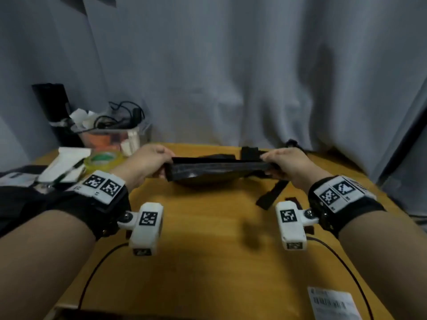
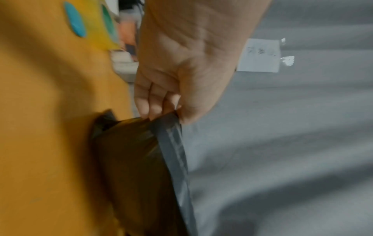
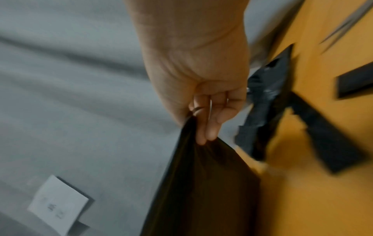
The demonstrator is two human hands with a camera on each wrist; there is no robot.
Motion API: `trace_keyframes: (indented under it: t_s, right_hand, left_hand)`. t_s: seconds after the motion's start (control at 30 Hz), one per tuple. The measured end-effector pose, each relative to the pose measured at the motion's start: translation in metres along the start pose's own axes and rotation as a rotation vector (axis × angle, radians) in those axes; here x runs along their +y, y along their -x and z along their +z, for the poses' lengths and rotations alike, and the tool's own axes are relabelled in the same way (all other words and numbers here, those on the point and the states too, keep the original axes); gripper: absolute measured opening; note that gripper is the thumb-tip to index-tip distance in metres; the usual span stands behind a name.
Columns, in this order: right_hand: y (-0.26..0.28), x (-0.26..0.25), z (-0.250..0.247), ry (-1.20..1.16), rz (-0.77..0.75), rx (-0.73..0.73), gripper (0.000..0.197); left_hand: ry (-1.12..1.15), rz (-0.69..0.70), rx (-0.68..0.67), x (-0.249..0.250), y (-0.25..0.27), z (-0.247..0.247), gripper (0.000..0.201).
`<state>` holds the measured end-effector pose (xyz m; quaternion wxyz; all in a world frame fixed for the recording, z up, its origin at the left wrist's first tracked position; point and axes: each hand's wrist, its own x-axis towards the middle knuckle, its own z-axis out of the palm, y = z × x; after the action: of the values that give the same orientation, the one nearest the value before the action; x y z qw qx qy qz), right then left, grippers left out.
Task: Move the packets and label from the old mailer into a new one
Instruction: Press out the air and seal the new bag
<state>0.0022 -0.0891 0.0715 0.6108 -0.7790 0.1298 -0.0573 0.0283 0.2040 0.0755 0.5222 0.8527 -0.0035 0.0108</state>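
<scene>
A black plastic mailer (image 1: 217, 170) hangs stretched between both hands above the far half of the wooden table (image 1: 208, 250). My left hand (image 1: 150, 161) pinches its left top corner, and my right hand (image 1: 286, 162) pinches the right top corner. The left wrist view shows fingers (image 2: 149, 103) and thumb clamped on the mailer's grey flap (image 2: 171, 143). In the right wrist view fingers (image 3: 207, 121) pinch the dark mailer (image 3: 201, 183). A white printed label (image 1: 332, 303) lies at the table's near right edge. Another crumpled black mailer (image 3: 262, 111) lies behind on the table. No packets are visible.
A black strip (image 1: 272, 194) lies on the table under my right wrist. At the far left sit a tape roll (image 1: 104, 159), white papers (image 1: 67, 165) and a clear box (image 1: 111, 135) with cables. A grey curtain (image 1: 231, 77) hangs behind the table.
</scene>
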Motion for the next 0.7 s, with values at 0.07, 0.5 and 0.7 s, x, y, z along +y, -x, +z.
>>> trace_keyframes:
  t_s: [0.07, 0.5, 0.7]
  right_hand:
    - [0.016, 0.029, -0.002, 0.055, 0.080, -0.054, 0.008]
    - [0.048, 0.090, -0.020, -0.084, 0.143, -0.293, 0.028]
    - [0.052, 0.095, -0.022, 0.582, -0.060, -0.367, 0.045]
  left_hand:
    - [-0.008, -0.068, -0.074, -0.030, 0.020, 0.015, 0.021]
    - [0.206, -0.046, -0.389, -0.081, 0.072, 0.014, 0.029]
    - [-0.278, 0.133, -0.486, -0.098, 0.074, 0.019, 0.057]
